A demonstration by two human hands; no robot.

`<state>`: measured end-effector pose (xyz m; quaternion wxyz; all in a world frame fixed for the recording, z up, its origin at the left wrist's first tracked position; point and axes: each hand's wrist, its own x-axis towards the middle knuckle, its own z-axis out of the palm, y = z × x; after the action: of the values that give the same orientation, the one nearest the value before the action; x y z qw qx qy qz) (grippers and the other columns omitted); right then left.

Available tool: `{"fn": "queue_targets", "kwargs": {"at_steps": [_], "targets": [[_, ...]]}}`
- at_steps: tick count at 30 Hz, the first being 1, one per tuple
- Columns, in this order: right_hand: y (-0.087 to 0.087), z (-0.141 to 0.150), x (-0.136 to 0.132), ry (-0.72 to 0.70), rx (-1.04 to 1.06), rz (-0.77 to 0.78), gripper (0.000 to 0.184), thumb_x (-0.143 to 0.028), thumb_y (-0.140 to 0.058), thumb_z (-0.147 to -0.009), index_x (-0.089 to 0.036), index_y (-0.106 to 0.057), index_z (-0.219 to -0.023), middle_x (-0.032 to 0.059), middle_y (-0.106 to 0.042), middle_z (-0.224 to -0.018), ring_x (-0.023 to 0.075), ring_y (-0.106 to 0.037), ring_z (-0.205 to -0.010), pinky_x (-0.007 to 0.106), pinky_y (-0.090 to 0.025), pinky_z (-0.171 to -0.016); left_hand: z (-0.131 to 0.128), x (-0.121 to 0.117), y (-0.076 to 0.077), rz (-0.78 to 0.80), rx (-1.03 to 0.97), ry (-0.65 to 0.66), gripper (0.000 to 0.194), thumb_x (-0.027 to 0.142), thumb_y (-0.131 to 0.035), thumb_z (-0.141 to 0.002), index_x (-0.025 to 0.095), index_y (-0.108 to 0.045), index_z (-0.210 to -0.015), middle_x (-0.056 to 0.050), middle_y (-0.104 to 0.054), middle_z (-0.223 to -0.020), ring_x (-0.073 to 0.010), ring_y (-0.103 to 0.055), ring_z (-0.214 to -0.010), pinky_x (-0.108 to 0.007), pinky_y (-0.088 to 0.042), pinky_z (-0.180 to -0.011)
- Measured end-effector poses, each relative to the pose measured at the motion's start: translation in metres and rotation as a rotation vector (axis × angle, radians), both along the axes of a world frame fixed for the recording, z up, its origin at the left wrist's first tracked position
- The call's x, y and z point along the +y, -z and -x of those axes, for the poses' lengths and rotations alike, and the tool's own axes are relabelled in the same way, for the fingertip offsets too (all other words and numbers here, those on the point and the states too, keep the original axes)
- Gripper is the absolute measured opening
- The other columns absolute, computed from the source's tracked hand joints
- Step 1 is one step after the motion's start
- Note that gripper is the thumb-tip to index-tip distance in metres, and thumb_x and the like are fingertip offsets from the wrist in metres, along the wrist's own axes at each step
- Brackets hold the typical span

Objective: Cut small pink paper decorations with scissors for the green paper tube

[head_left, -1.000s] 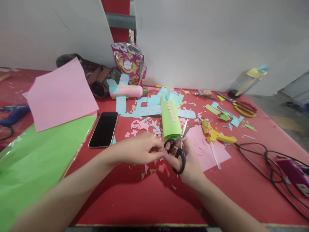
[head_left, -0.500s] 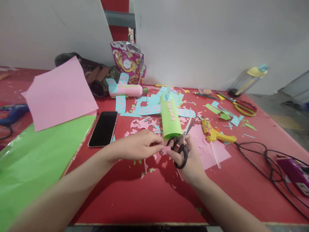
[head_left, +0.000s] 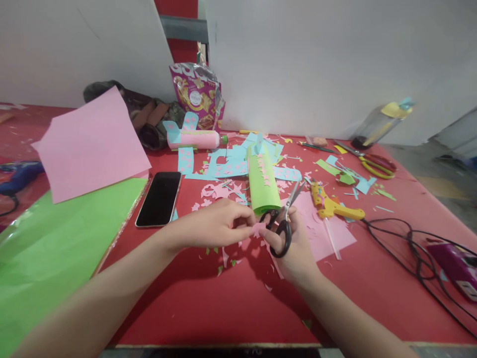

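My left hand (head_left: 212, 227) pinches a small pink paper cut-out (head_left: 258, 229) between thumb and fingers, just above the red table (head_left: 208, 303). My right hand (head_left: 294, 243) grips black-handled scissors (head_left: 282, 223), blades pointing up and to the right, and its fingertips also touch the pink cut-out. Directly behind both hands lies a green paper roll (head_left: 263, 180) decorated with pink shapes. Pink and green scraps lie under the hands.
A black phone (head_left: 160, 198) lies left of the hands, beside green paper (head_left: 55, 243) and a pink sheet (head_left: 89, 144). A yellow glue gun (head_left: 330, 204), black cables (head_left: 406, 243), red-yellow scissors (head_left: 372, 164), a pink bottle craft (head_left: 194, 139), a snack bag (head_left: 196, 97) and blue cut-outs surround.
The scissors tilted so the blades swing further right. The pink cut-out has come more into view between the two hands.
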<state>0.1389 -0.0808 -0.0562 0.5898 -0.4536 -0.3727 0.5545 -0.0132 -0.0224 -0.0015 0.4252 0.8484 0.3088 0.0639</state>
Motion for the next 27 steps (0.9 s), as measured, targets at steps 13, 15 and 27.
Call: {"fn": "queue_targets", "kwargs": {"at_steps": [13,15,27], "targets": [[-0.0012,-0.0003,-0.0012,-0.014,0.025,-0.013,0.032,-0.012,-0.066,-0.064,-0.023,-0.038,-0.074,-0.0071,-0.052,-0.069,0.0076,-0.051,-0.063,0.021,-0.04,-0.061,-0.0032,-0.0019,0.0034,-0.037,0.006,-0.009,0.028,0.031,-0.039,-0.082,0.014,-0.053,-0.065,0.001,-0.052,-0.056,-0.0068,-0.044,-0.05,-0.018,-0.03,-0.049],[-0.0011,-0.0003,-0.001,-0.014,0.021,-0.022,0.032,-0.012,-0.066,-0.064,-0.023,-0.038,-0.074,-0.0071,-0.052,-0.069,0.0075,-0.051,-0.064,0.021,-0.04,-0.061,-0.0039,-0.0024,0.0044,-0.05,0.005,-0.002,0.03,0.032,-0.038,-0.083,0.014,-0.053,-0.064,0.002,-0.05,-0.054,-0.0064,-0.042,-0.049,-0.018,-0.029,-0.048],[-0.0051,-0.0006,-0.0032,-0.227,-0.029,0.017,0.039,-0.028,-0.07,-0.063,-0.023,-0.034,-0.076,-0.0053,-0.049,-0.072,0.0083,-0.049,-0.064,0.022,-0.041,-0.059,0.0012,0.0035,-0.0011,-0.131,-0.119,-0.306,0.026,0.027,-0.043,-0.079,0.014,-0.045,-0.057,0.003,-0.045,-0.054,-0.007,-0.041,-0.054,-0.019,-0.033,-0.054]]}}
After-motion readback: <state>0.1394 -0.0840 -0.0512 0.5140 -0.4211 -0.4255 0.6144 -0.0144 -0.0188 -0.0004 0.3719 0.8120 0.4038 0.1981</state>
